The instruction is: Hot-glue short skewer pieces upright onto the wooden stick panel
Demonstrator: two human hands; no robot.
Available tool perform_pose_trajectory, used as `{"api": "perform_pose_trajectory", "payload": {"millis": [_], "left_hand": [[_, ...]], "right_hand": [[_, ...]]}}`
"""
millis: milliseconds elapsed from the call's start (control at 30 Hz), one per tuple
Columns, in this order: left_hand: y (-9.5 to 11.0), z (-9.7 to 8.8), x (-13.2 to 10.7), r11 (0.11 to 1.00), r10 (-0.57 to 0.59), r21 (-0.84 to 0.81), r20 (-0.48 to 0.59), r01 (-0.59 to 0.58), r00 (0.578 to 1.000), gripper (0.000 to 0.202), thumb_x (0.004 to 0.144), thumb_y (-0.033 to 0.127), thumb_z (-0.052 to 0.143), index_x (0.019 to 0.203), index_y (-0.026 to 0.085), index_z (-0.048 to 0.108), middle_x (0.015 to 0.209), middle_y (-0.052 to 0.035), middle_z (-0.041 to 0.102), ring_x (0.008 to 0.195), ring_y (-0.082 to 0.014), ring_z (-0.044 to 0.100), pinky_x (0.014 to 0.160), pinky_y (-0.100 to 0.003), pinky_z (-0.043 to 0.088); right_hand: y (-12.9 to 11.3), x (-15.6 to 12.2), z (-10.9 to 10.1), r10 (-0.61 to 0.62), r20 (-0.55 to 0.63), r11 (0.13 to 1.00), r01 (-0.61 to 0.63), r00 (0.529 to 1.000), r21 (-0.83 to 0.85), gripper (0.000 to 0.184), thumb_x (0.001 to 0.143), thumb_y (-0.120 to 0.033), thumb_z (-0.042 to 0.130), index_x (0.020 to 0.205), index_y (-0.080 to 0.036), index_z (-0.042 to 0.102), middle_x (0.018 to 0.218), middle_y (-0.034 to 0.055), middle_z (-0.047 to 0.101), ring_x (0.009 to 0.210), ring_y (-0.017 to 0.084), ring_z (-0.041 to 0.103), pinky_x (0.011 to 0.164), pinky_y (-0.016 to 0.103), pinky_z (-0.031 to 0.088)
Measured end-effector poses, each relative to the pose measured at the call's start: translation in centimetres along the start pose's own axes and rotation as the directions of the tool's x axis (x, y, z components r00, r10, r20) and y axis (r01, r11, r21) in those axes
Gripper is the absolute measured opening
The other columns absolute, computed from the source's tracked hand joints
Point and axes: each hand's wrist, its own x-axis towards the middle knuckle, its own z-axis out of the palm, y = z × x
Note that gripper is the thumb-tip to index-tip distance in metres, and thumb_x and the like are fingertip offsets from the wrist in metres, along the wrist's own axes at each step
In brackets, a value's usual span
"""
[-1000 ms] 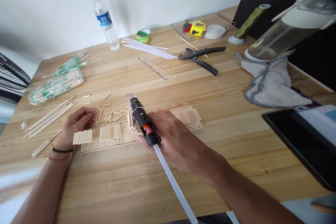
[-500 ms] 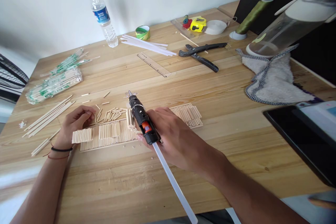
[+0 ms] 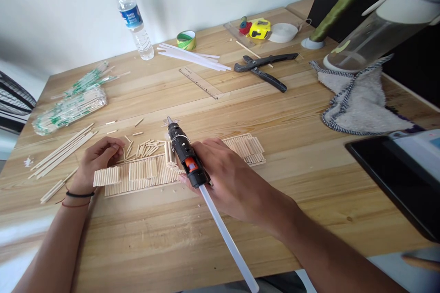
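Note:
My right hand [image 3: 223, 174] grips a black hot glue gun [image 3: 184, 153], its nozzle pointing away from me to the upper left. A long translucent glue stick [image 3: 227, 238] juts from its back end. Below the gun lies a long panel of short wooden sticks [image 3: 117, 189] set side by side, with smaller stick pieces on top; the gun and hand cover part of it. My left hand [image 3: 101, 155] rests at the panel's left end, fingers pinched beside a loose pile of short cut sticks [image 3: 147, 149]. What the fingertips hold, if anything, is hidden.
Long sticks [image 3: 63, 151] and plastic-wrapped stick packs [image 3: 72, 109] lie at left. Farther back are a water bottle [image 3: 132, 20], green tape [image 3: 186, 40], spare glue sticks [image 3: 192, 57], a ruler [image 3: 199, 83] and black-handled cutters [image 3: 263, 69]. A cloth [image 3: 360, 100] and a dark tablet-like device [image 3: 395, 178] are right.

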Motion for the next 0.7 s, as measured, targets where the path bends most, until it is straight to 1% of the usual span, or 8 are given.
{"api": "perform_pose_trajectory", "payload": {"millis": [133, 233, 400, 533, 700], "left_hand": [[-0.76, -0.43, 0.34, 1.0, 0.029, -0.012, 0.026, -0.029, 0.999, 0.026, 0.075, 0.039, 0.083, 0.087, 0.018, 0.077, 0.071, -0.0011, 0.066, 0.068, -0.0122, 0.059, 0.059, -0.019, 0.046], [-0.95, -0.58, 0.39, 0.999, 0.033, -0.021, 0.038, -0.032, 0.999, 0.027, 0.076, 0.04, 0.083, 0.088, 0.018, 0.078, 0.072, -0.0012, 0.067, 0.068, -0.0119, 0.06, 0.06, -0.019, 0.047], [-0.67, -0.48, 0.24, 0.999, 0.035, -0.029, 0.034, -0.034, 0.999, 0.029, 0.074, 0.042, 0.086, 0.088, 0.017, 0.078, 0.072, -0.0014, 0.067, 0.069, -0.0117, 0.06, 0.061, -0.019, 0.047], [-0.52, -0.39, 0.18, 0.999, 0.028, -0.033, 0.03, -0.027, 0.999, 0.03, 0.072, 0.042, 0.087, 0.087, 0.017, 0.078, 0.072, -0.0017, 0.067, 0.068, -0.0124, 0.059, 0.061, -0.02, 0.047], [-0.15, -0.07, 0.04, 1.0, 0.013, -0.024, 0.015, -0.013, 1.0, 0.032, 0.069, 0.043, 0.088, 0.085, 0.017, 0.077, 0.07, -0.0013, 0.066, 0.066, -0.0122, 0.058, 0.06, -0.02, 0.045]], "right_hand": [[0.08, 0.02, 0.04, 0.002, -0.004, 1.0, -0.002, 1.0, -0.009, 0.011, 0.096, -0.016, 0.063, 0.106, -0.013, 0.063, 0.098, 0.009, 0.068, 0.09, 0.025, 0.059, 0.092, 0.039, 0.043], [0.07, -0.01, 0.03, -0.01, -0.001, 1.0, 0.01, 1.0, -0.012, 0.012, 0.095, -0.015, 0.063, 0.106, -0.012, 0.064, 0.098, 0.0091, 0.068, 0.09, 0.025, 0.058, 0.093, 0.039, 0.042], [-0.02, -0.04, 0.03, 0.002, 0.0, 1.0, -0.002, 1.0, -0.016, 0.011, 0.093, -0.012, 0.064, 0.104, -0.013, 0.062, 0.097, 0.0079, 0.067, 0.089, 0.024, 0.058, 0.092, 0.038, 0.042], [-0.02, -0.06, 0.08, 0.001, -0.001, 1.0, -0.001, 1.0, -0.021, 0.01, 0.094, -0.013, 0.064, 0.102, -0.015, 0.06, 0.097, 0.0072, 0.067, 0.088, 0.024, 0.058, 0.091, 0.038, 0.043], [0.0, -0.12, 0.07, 0.004, 0.002, 1.0, -0.004, 1.0, -0.02, 0.015, 0.091, -0.012, 0.066, 0.106, -0.014, 0.061, 0.099, 0.0084, 0.068, 0.091, 0.025, 0.059, 0.092, 0.039, 0.043]]}}
